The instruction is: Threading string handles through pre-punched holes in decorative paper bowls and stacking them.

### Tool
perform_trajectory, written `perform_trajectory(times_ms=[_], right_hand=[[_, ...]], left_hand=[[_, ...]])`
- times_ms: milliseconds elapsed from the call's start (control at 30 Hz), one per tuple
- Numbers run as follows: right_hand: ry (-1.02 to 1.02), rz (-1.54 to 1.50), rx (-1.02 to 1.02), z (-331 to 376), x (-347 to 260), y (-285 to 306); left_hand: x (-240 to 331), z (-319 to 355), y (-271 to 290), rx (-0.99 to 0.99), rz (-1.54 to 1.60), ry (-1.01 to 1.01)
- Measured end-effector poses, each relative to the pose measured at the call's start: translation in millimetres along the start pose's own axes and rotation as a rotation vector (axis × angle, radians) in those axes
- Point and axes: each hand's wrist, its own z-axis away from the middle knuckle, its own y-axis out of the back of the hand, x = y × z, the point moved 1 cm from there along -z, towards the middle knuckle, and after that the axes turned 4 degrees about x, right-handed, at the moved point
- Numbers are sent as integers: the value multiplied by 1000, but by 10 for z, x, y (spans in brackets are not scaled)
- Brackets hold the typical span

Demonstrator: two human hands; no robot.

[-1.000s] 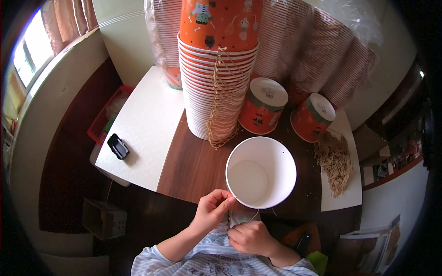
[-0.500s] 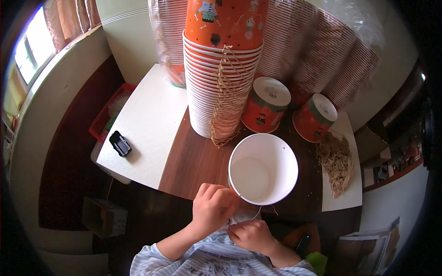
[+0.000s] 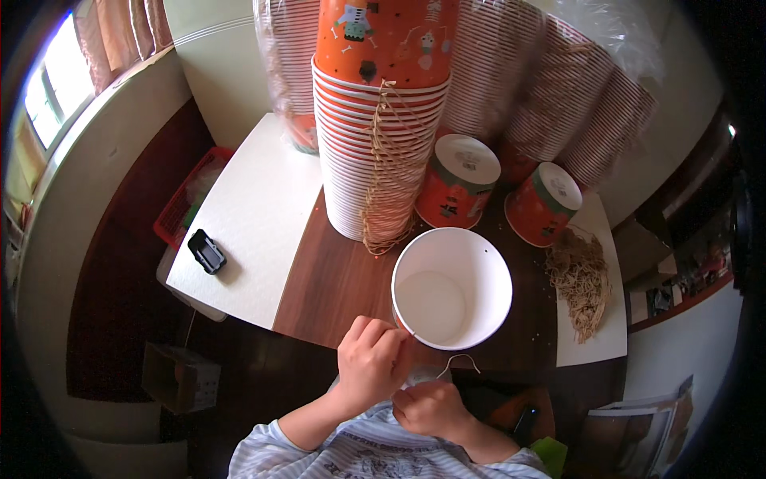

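Rolling over at the near-left edge of the bucket, your left hand now shows its back and knuckles, where a second ago its thumb and forefinger could be seen pinched together at the rim. Its fingers are curled close, with the tips hidden beside that edge, so you cannot tell from here whether they are clamped on anything. Your right hand stays low in front of your striped shirt, below the left one, its fingers drawn in toward the palm; what they grip, if anything, cannot be made out. The thin pale cord has changed most: earlier only two short bits showed under the rim, and now it arches up in one open curve just above your right hand. The white-lined bucket sits mouth up at the near side of the brown tabletop, slightly farther from you than a second ago and right of the base of the tall bucket stack. Around it, the rest matches the earlier view: twisted tan twine hangs down that stack, two orange tubs stand upside down behind your bucket, a heap of tan cords lies at the right, and a small black case rests on the white surface at the left.
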Motion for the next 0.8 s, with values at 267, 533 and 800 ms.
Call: perform_trajectory(times_ms=[267, 533, 800], right_hand=[[-68, 87, -200, 1, 81, -102], [-138, 112, -391, 497, 315, -426], [-111, -103, -1043, 804, 180, -735]], left_hand=[[8, -50, 7, -98, 95, 82], [-240, -339, 214, -144, -118, -137], [-521, -739, 174, -420, -149, -475]])
